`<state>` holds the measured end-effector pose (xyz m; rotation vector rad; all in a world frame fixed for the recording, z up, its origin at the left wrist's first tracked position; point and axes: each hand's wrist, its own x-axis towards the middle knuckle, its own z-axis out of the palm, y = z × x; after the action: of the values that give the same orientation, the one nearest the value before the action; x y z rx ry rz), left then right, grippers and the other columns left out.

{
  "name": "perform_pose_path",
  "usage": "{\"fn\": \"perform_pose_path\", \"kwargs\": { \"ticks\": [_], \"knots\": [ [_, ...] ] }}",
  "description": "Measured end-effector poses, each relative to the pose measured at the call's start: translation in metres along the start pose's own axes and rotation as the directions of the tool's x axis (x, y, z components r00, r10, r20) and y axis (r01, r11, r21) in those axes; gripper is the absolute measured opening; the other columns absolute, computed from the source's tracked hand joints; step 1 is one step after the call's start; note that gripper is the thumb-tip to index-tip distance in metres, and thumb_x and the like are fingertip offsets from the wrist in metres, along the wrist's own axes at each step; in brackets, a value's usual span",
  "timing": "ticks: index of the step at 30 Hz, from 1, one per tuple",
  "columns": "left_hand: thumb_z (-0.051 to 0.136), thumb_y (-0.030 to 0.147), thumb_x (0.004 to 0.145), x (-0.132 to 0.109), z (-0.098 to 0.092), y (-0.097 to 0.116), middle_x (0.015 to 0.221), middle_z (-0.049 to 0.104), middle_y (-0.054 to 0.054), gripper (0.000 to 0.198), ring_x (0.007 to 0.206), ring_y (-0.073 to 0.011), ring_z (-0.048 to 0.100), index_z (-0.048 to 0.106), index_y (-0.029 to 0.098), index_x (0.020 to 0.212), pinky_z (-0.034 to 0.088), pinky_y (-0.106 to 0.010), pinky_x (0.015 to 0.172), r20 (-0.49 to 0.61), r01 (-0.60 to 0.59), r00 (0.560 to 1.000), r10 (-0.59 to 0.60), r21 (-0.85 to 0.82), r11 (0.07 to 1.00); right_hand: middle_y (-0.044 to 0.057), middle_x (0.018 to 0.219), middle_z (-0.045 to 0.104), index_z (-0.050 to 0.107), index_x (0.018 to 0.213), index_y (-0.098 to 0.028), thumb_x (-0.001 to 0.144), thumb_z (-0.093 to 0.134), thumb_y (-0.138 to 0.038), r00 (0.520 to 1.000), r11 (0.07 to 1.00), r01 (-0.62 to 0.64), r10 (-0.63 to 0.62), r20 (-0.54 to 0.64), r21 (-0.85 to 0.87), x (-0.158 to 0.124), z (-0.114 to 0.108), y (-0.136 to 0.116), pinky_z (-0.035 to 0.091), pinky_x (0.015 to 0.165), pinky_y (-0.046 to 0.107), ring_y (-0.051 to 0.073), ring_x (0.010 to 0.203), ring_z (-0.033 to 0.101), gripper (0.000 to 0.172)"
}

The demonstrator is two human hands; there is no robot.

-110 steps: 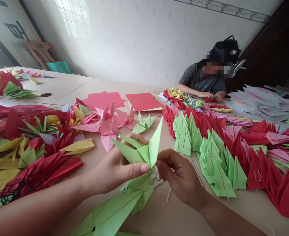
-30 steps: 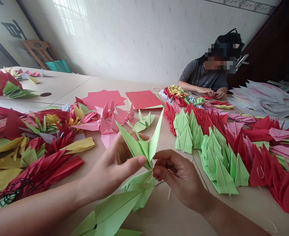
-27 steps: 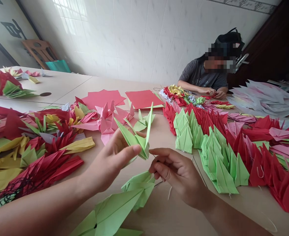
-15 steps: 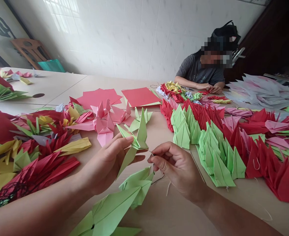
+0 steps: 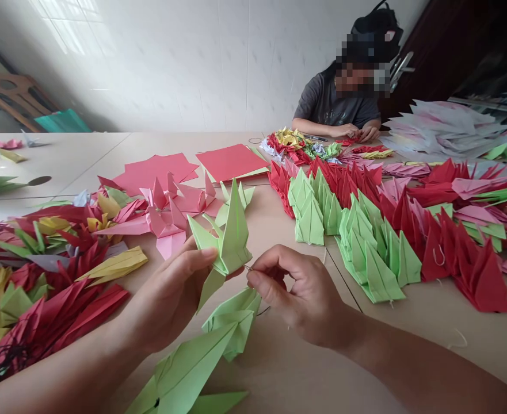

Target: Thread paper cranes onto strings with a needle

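Observation:
A green paper crane is pinched between the thumb and fingers of my left hand, its wings pointing up. Close at its right side, my right hand grips a thin needle between thumb and forefinger. The needle's tip meets the crane's lower corner; how far it goes in is hidden. Dark thread shows below my right fingers. Beneath my hands lie larger green folded cranes on the table, a black knot showing on one.
Mixed folded cranes heap up at left. Pink cranes and red paper sheets lie ahead. Rows of green cranes and red cranes stand at right. Across the table, a person works near pale sheets.
The crane in my left hand has turned so its wings face me more. My right hand has moved slightly left and the needle now meets the crane's corner. The view has shifted slightly.

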<state>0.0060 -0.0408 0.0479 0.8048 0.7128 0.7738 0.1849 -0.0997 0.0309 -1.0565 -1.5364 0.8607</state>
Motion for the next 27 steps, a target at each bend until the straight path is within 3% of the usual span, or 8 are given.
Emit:
{"fn": "perform_pose_path", "kwargs": {
  "ticks": [3,6,10,15,21,27],
  "knots": [
    [0.076,0.032,0.071,0.000,0.000,0.000,0.089,0.076,0.000,0.017,0.106,-0.0255,0.062,0.070,0.020,0.081,0.050,-0.031,0.091,0.036,-0.030,0.999,0.028,0.030,0.999,-0.005,0.064,0.055,0.060,0.079,-0.018,0.089,0.059,-0.016,1.000,0.999,0.001,-0.002,0.011,0.045,0.001,0.001,-0.001,0.037,0.045,0.019,0.008,0.050,0.043,0.011],
    [0.070,0.026,0.078,-0.001,0.003,0.000,0.093,0.076,0.001,0.017,0.106,-0.0237,0.062,0.069,0.021,0.094,0.049,-0.031,0.093,0.063,-0.055,0.997,0.054,0.027,0.998,-0.006,0.062,0.054,0.060,0.078,-0.018,0.088,0.058,-0.012,1.000,0.998,0.025,-0.025,0.010,0.049,0.003,0.001,-0.002,0.036,0.044,0.018,0.007,0.050,0.043,0.012],
    [0.064,0.023,0.084,0.000,0.006,0.000,0.099,0.075,0.002,0.028,0.105,-0.0218,0.064,0.064,0.024,0.112,0.048,-0.030,0.093,0.087,-0.044,0.995,0.043,-0.001,0.999,-0.006,0.061,0.054,0.061,0.078,-0.018,0.085,0.058,-0.008,0.991,0.989,0.121,-0.126,-0.050,-0.080,0.003,0.002,-0.002,0.036,0.044,0.018,0.006,0.047,0.041,0.013],
    [0.062,0.022,0.086,0.000,0.005,-0.001,0.098,0.076,0.001,0.027,0.104,-0.0225,0.066,0.065,0.022,0.113,0.048,-0.030,0.095,0.095,-0.005,0.995,0.010,-0.046,0.999,-0.005,0.064,0.058,0.062,0.086,-0.018,0.086,0.059,-0.009,0.963,0.945,0.217,-0.247,-0.104,-0.244,0.002,0.002,0.003,0.039,0.044,0.019,0.007,0.047,0.045,0.010],
    [0.058,0.021,0.089,0.001,0.010,-0.003,0.095,0.077,-0.001,0.016,0.101,-0.0237,0.068,0.068,0.019,0.101,0.049,-0.033,0.095,0.144,0.063,0.989,-0.042,-0.140,0.988,0.004,0.074,0.068,0.059,0.085,-0.016,0.088,0.052,-0.002,0.843,0.711,0.479,-0.537,0.044,-0.515,0.003,-0.004,0.009,0.049,0.058,0.025,0.014,0.063,0.061,0.015],
    [0.059,0.026,0.090,-0.001,0.013,-0.002,0.072,0.077,-0.001,0.015,0.091,-0.0244,0.072,0.072,0.018,0.091,0.051,-0.035,0.094,0.189,0.148,0.975,-0.114,-0.180,0.972,0.007,0.080,0.070,0.065,0.090,-0.012,0.091,0.054,-0.006,0.774,0.530,0.561,-0.608,0.175,-0.636,0.002,-0.010,0.007,0.050,0.059,0.028,0.017,0.067,0.064,0.012]
  ]
}}
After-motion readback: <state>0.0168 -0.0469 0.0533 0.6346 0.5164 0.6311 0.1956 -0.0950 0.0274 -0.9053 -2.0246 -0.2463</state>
